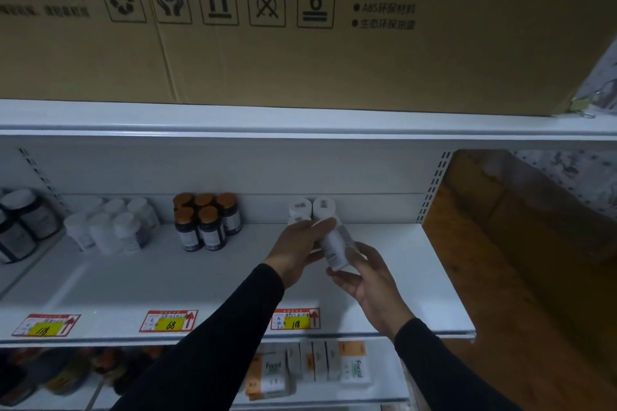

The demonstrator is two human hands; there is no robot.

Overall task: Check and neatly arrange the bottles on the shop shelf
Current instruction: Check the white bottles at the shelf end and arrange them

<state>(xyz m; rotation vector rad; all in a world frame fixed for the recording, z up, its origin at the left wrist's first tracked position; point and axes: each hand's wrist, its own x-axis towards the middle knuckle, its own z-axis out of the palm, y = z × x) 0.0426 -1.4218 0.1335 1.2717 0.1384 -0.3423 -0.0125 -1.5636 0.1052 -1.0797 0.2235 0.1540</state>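
Both hands meet over the right part of the white shelf (pixel 207 280), and between them is a white bottle (pixel 334 245), tilted, with its cap end up and away from the person. The left hand (pixel 298 248) lies against the bottle's left side with the fingers stretched along it, and they look nearly straight; the thumb is hidden, so I cannot tell if it closes around the bottle. The right hand (pixel 369 280) holds the bottle from below and from the right, with its fingers curled around the lower end. The label on the bottle is blurred and cannot be read. Just behind the hands stand three more white bottles (pixel 323 207) near the back wall; the front one is mostly covered by the left hand. More to the left is a group of dark bottles with orange caps (pixel 207 222), then a group of white bottles with pale caps (pixel 113 227), soft and hard to make out. At the far left some large dark jars (pixel 23 223) are cut by the edge. On the shelf's front edge are price tags (pixel 169 320) with 118, 68 and 118. Above rests a big cardboard box (pixel 300 43). Below, the boxes (pixel 277 374) are half hidden by the sleeves.
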